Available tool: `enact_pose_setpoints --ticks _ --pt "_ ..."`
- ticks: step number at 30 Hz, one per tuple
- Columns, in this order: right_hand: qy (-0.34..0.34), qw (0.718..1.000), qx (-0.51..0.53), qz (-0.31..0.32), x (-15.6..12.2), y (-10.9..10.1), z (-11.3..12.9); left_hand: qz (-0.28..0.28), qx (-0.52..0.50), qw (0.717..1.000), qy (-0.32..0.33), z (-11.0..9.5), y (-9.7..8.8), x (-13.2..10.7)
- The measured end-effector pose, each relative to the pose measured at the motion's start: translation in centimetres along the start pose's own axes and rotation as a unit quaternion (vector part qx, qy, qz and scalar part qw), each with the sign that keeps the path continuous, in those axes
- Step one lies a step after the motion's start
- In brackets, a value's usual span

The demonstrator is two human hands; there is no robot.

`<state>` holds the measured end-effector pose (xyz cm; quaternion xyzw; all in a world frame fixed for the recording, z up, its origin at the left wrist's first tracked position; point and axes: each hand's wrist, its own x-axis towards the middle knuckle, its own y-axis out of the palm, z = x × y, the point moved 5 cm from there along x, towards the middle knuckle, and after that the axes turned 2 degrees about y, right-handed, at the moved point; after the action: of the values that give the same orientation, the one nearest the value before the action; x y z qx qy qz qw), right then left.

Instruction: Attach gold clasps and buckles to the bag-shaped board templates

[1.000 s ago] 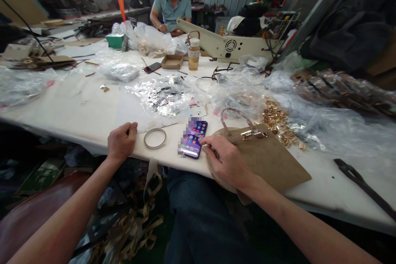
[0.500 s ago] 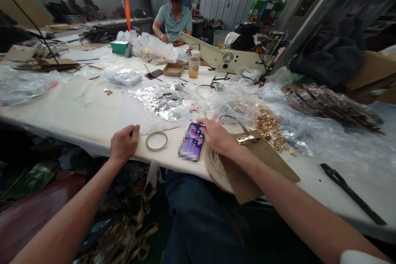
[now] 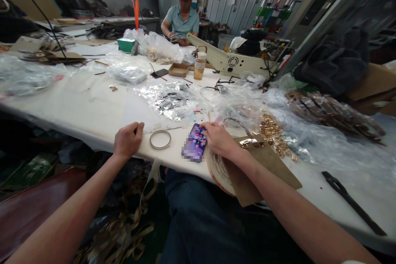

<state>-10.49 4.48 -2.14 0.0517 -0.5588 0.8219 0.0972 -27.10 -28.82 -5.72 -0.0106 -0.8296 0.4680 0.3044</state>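
Note:
A phone [image 3: 198, 143] with a lit purple screen lies on the table, part of it blurred out. My right hand [image 3: 218, 138] reaches onto it, a fingertip on the upper right of the screen; it does not grip the phone, and its other fingers are partly hidden. My left hand [image 3: 128, 140] rests as a fist at the table's front edge, with nothing visible in it. Between that fist and the phone lies a roll of tape [image 3: 160, 139]. Under my right forearm are a brown flat panel [image 3: 272, 165] with a metal clasp and a round coil [image 3: 218, 169].
Gold metal pieces [image 3: 272, 130] are heaped on the right, beside plastic wrap. Silver pieces lie on a clear bag [image 3: 171, 99] ahead. A dark strap [image 3: 352, 202] lies at right. Farther back stand a drink bottle [image 3: 199, 66] and a cream machine [image 3: 230, 60]; a person [image 3: 182, 20] sits across the table.
The phone's icons sit differently on the screen, and my right fingertip has shifted slightly over it. The whole view has moved a little; my left fist stays at the table edge.

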Motion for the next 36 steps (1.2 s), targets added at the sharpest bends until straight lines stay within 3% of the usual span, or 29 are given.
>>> enact_pose_setpoints --ticks 3,4,6,7,9,12,18,29,36 --pt "-0.062 0.992 0.101 0.037 -1.4 -1.3 2.2 0.000 0.004 1.000 -0.002 0.0 0.0 0.0" --pt "-0.087 0.976 0.183 0.075 -2.1 -1.8 3.0 0.002 0.007 1.000 -0.003 0.0 0.1 0.0" --pt "-0.111 0.918 0.358 0.131 -3.6 -3.0 4.2 0.008 0.013 1.000 -0.007 0.1 0.2 0.1" --pt "-0.103 0.893 0.420 0.124 -4.2 -3.8 4.3 0.009 0.015 1.000 -0.008 0.2 0.2 0.1" --pt "-0.067 0.885 0.458 0.044 -4.9 -5.3 3.4 0.010 0.015 1.000 -0.008 0.2 0.3 0.1" --pt "-0.029 0.922 0.382 -0.050 -5.9 -6.3 1.7 0.010 0.012 1.000 -0.009 0.1 0.2 0.1" --pt "-0.069 0.964 0.233 -0.108 -8.2 -6.0 1.0 0.005 0.010 1.000 -0.008 -0.3 0.0 0.1" --pt "-0.103 0.966 0.189 -0.142 -9.4 -4.8 0.9 0.016 0.018 1.000 -0.014 -0.7 0.1 0.3" --pt "-0.053 0.968 0.151 -0.194 -9.4 -5.0 -0.1 0.010 0.001 1.000 0.002 -0.9 0.0 0.3"
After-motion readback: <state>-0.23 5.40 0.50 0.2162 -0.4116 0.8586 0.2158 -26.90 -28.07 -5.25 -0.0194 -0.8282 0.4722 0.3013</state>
